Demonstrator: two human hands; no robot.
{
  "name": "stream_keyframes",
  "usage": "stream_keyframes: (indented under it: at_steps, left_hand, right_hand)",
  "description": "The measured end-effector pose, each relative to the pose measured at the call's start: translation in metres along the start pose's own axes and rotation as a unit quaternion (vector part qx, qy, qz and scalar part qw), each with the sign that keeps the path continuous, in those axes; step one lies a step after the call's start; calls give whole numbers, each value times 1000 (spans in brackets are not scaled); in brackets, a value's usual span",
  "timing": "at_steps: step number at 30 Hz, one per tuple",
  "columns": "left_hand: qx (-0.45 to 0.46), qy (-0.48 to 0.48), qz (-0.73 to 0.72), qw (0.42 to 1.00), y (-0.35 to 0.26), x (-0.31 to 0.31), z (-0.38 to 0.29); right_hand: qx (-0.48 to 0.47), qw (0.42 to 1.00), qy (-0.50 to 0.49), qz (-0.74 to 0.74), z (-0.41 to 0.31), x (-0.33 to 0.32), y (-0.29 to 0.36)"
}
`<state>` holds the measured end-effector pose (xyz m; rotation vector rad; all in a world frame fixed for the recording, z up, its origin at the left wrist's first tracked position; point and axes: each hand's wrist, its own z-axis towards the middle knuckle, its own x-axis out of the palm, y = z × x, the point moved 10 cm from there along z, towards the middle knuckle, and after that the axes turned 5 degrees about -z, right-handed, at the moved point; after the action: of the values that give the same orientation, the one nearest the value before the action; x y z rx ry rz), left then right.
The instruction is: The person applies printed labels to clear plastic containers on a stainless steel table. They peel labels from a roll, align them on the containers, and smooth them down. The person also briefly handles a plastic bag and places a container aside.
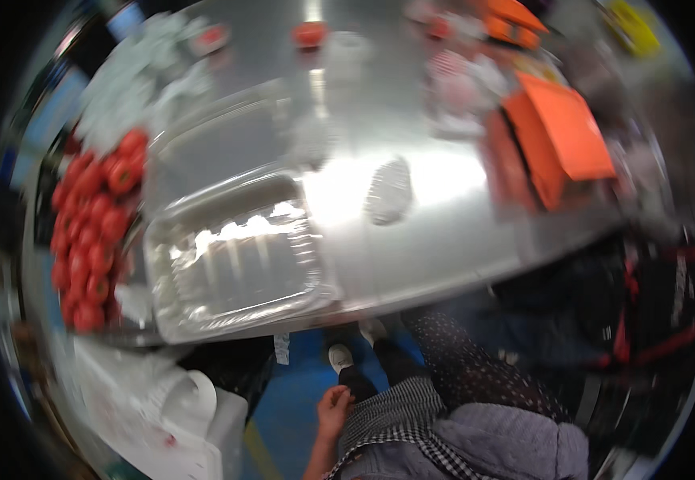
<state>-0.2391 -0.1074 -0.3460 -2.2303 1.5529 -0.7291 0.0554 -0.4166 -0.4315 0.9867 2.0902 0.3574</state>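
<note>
My left hand hangs beside the checked apron, below the table's front edge. Its fingers are loosely curled, and nothing can be made out in them. My right hand is out of view; a grey sleeve shows at the lower right. Before me on the metal table lies a clear plastic clamshell container, its lid folded back away from me. No contents can be seen in it. To its right lies a small ribbed clear piece. Several red tomatoes are heaped on the left.
Pale foam nets or wrappers are piled at the far left. One red fruit sits at the back. An orange box or bag stands on the right, near wrapped items. A white bin is below left; a black-and-red bag lies right.
</note>
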Motion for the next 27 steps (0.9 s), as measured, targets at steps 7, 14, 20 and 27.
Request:
stream_keyframes:
  at_steps: [7, 14, 20, 27]
  left_hand:
    - [-2, 10, 47, 999, 13, 80, -104]
    - [61, 55, 156, 984, -28, 129, -112]
    - [123, 173, 253, 944, -68, 231, -5]
    - [217, 318, 227, 895, -106, 339, 11]
  right_hand:
    - [56, 956, -75, 279, -141, -80, -85]
    - [139, 914, -124, 361, -289, -178, -163]
    - [-66, 928, -123, 345, -307, -201, -148]
    - [-162, 876, -203, 406, -385, -263, -77]
